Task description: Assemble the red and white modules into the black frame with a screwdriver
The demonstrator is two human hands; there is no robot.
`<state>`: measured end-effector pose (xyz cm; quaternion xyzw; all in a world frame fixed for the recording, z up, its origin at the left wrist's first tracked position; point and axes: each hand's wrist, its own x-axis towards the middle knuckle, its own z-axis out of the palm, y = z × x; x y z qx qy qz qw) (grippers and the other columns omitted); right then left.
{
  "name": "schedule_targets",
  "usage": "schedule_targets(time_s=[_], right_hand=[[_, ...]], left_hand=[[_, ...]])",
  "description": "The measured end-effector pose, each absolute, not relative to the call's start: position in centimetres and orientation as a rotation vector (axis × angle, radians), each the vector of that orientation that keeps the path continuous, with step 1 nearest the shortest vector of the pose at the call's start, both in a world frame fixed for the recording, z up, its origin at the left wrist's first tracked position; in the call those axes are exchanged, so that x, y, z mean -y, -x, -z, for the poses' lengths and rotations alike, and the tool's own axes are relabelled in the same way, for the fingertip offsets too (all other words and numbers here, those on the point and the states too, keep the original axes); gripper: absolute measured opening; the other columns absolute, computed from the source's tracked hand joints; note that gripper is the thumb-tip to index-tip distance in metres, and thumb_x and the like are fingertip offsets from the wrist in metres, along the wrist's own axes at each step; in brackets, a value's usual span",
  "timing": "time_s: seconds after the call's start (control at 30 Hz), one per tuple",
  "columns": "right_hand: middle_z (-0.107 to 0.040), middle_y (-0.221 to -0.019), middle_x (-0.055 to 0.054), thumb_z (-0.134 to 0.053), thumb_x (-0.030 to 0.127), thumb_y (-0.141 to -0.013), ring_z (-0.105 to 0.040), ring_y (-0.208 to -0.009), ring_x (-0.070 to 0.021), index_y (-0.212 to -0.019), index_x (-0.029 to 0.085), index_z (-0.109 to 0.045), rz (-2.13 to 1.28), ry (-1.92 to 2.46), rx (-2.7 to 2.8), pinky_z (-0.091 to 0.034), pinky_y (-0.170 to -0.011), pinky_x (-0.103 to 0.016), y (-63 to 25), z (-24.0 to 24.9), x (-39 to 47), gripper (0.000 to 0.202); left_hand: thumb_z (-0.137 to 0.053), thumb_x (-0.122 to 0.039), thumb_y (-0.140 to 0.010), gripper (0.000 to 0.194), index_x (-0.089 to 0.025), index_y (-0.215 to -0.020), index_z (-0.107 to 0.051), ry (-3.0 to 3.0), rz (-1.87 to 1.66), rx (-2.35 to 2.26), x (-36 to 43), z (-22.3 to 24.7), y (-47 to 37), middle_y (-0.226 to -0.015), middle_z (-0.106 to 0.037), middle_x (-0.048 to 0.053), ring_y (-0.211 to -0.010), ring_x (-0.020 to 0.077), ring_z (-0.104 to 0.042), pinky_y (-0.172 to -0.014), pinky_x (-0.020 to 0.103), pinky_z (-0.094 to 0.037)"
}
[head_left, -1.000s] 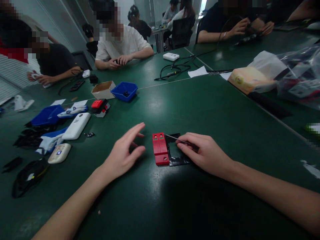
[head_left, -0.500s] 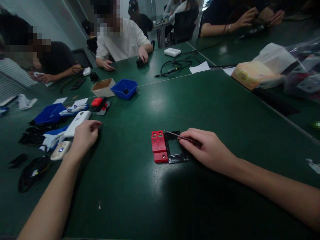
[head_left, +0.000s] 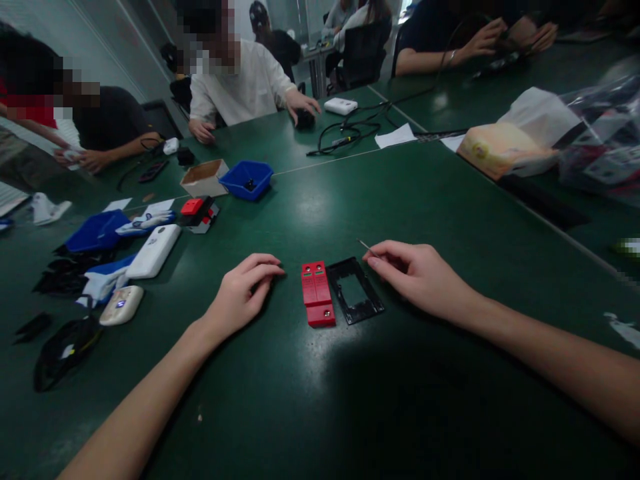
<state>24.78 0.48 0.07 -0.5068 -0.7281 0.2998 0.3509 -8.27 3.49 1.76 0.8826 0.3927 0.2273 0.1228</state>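
Red block (head_left: 317,295): lay mid-picture on the worktop (head_left: 280,393), beside a black panel (head_left: 361,312).
Right hand (head_left: 420,272): clamped its fingers on a thin rod (head_left: 367,248).
Left hand (head_left: 243,290): held nothing, fingers loosely apart.
Rod: seemed poised, unapplied; using it called for a guided tip.

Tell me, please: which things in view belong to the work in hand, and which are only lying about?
Probably in use:
thin metal tool, in the right hand
red module
black frame, beside it

Probably just lying about:
white oblong device
cream device
blue-and-white gloves
cardboard box
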Motion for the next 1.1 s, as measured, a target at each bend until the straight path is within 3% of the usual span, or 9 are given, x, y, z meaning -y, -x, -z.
schedule_targets(time_s=[0.1,0.2,0.33,0.43,0.73,1.1], right_hand=[[-0.069,-0.076,-0.003,-0.056,0.030,-0.097,-0.061,-0.059,-0.0154,-0.113,0.016,-0.069,-0.694,1.328,1.931,-0.047,-0.054,-0.028,-25.0,0.1,-0.7,0.025],[-0.072,-0.093,-0.008,-0.054,0.025,-0.098,-0.066,-0.073,-0.0180,-0.115,0.017,-0.068,-0.583,1.267,2.046,-0.053,-0.061,-0.029,-25.1,0.2,-0.7,0.024],[-0.071,-0.109,-0.012,-0.053,0.021,-0.099,-0.069,-0.091,-0.0209,-0.107,0.017,-0.070,-0.521,1.166,2.164,-0.058,-0.076,-0.034,-25.1,0.2,-0.5,0.019],[-0.070,-0.109,-0.011,-0.052,0.020,-0.100,-0.069,-0.094,-0.0219,-0.107,0.017,-0.070,-0.508,1.153,2.199,-0.058,-0.084,-0.037,-25.0,0.4,-0.4,0.020],[-0.070,-0.109,-0.012,-0.049,0.017,-0.098,-0.070,-0.095,-0.0237,-0.103,0.019,-0.073,-0.397,1.151,2.156,-0.059,-0.085,-0.040,-25.1,0.5,-0.4,0.025],[-0.072,-0.111,-0.011,-0.049,0.023,-0.101,-0.070,-0.097,-0.0248,-0.105,0.018,-0.071,-0.418,1.230,2.180,-0.059,-0.088,-0.043,-24.8,0.5,-0.2,0.023]], left_hand=[[-0.055,-0.020,-0.099,0.021,-0.018,-0.113,-0.070,-2.524,-0.783,-1.144,-2.9,-1.9,8.1,-0.122,-0.070,0.013,-0.109,0.0231,-0.070,-0.093,0.040,-0.062],[-0.063,-0.029,-0.097,0.034,-0.020,-0.129,-0.063,-2.361,-0.862,-1.064,-2.0,-1.8,7.4,-0.137,-0.063,0.015,-0.120,0.0265,-0.067,-0.092,0.040,-0.064],[-0.074,-0.047,-0.089,0.067,-0.024,-0.147,-0.049,-2.324,-0.792,-0.893,-0.4,-1.3,5.5,-0.154,-0.051,0.018,-0.141,0.0350,-0.053,-0.114,0.054,-0.051],[-0.078,-0.044,-0.087,0.079,-0.024,-0.153,-0.039,-2.384,-0.713,-0.931,0.4,-1.0,4.2,-0.159,-0.045,0.019,-0.147,0.0361,-0.046,-0.121,0.057,-0.043],[-0.084,-0.038,-0.079,0.089,-0.023,-0.153,-0.036,-2.251,-0.570,-1.085,0.3,-1.2,4.0,-0.154,-0.050,0.018,-0.143,0.0364,-0.052,-0.121,0.059,-0.042],[-0.089,-0.038,-0.076,0.080,-0.025,-0.142,-0.046,-2.315,-0.666,-0.965,-0.1,-1.2,3.9,-0.144,-0.055,0.015,-0.136,0.0334,-0.054,-0.117,0.055,-0.047]])
